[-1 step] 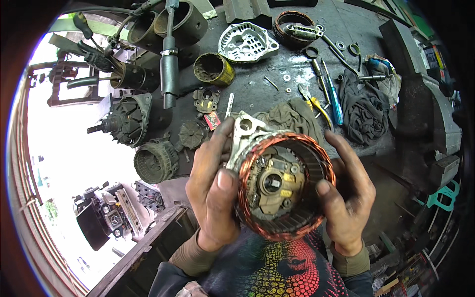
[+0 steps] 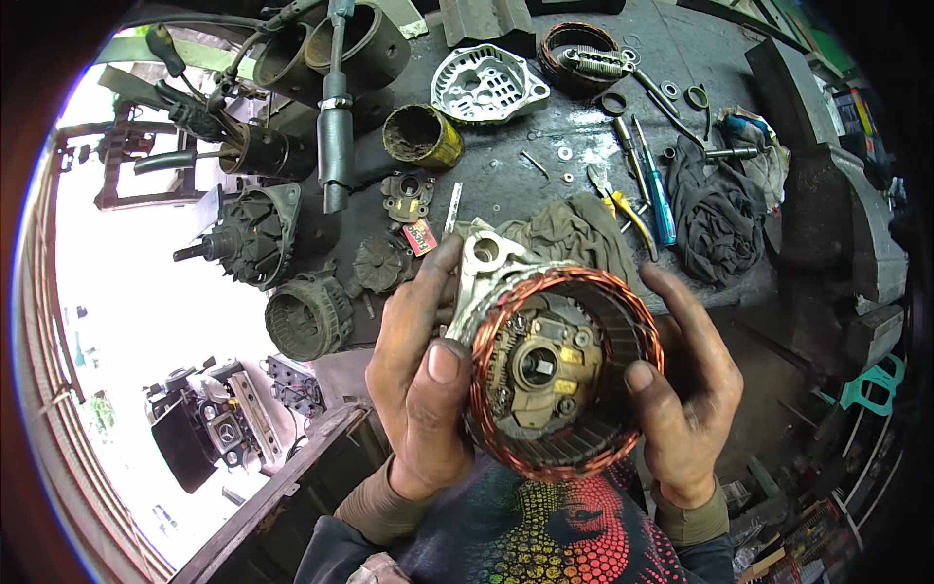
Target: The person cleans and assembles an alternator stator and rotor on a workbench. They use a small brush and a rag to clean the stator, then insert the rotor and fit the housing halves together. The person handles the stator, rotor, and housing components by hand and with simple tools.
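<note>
Both hands hold an alternator housing [image 2: 483, 255] up in front of my chest, tilted so its inside faces me. A stator ring with copper windings [image 2: 486, 428] sits in it, and a tan brush holder and rectifier plate [image 2: 545, 370] shows at the bottom. My left hand [image 2: 413, 380] grips the left side, thumb against the winding's outer edge, fingers behind the housing. My right hand [image 2: 686, 409] clasps the right side with its thumb on the ring's rim. Its index finger stretches up, and the other fingertips are hidden behind the ring.
On the dark workbench stand a silver slotted end cover [image 2: 489, 86], another copper stator [image 2: 555, 73] and a yellow can [image 2: 428, 138]. Pliers [image 2: 623, 209], a blue screwdriver [image 2: 662, 200] and dark rags [image 2: 720, 214] lie right. Alternator parts [image 2: 255, 238] crowd the left edge.
The housing and stator have shifted very slightly right and down in my hands' grip, with a small tilt. Nothing was let go.
</note>
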`<move>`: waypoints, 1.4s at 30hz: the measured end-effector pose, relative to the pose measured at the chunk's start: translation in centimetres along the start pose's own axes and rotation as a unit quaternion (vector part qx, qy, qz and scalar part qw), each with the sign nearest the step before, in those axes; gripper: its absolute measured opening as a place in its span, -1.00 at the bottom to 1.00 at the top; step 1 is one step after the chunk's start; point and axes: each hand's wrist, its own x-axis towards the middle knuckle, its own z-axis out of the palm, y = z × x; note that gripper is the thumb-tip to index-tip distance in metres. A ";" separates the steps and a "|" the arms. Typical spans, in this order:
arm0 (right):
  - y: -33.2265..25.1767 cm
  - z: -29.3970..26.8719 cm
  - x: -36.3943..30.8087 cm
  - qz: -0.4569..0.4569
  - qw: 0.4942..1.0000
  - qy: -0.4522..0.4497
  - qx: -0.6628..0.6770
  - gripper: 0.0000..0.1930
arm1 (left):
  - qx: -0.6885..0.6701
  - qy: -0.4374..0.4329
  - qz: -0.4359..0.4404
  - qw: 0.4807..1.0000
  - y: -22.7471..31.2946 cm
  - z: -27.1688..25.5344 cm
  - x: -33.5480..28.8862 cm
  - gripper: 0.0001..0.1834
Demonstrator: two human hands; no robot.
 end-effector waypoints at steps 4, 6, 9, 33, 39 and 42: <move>-1.0 -0.3 -1.1 -0.011 1.000 0.005 -0.013 -0.35 | -0.050 -0.007 -0.036 0.998 1.4 0.2 -1.0 0.07; -1.0 -0.1 -1.4 -0.008 1.000 0.020 -0.012 -0.34 | -0.071 -0.005 -0.040 0.997 1.4 0.3 -1.0 0.09; -1.6 0.0 -1.9 0.006 0.999 0.034 0.008 -0.32 | -0.082 0.000 -0.044 0.996 1.9 0.2 -1.3 0.09; -1.6 1.0 -2.7 0.022 0.995 0.013 0.099 -0.34 | 0.045 0.050 0.059 0.996 3.7 -0.6 -2.3 -0.23; -1.7 0.8 -2.7 0.020 0.996 0.008 0.084 -0.33 | 0.022 0.045 0.057 0.997 3.1 -0.6 -2.1 -0.24; -1.6 0.8 -2.6 0.017 0.997 0.008 0.078 -0.33 | 0.021 0.038 0.050 0.998 3.0 -0.8 -2.0 -0.24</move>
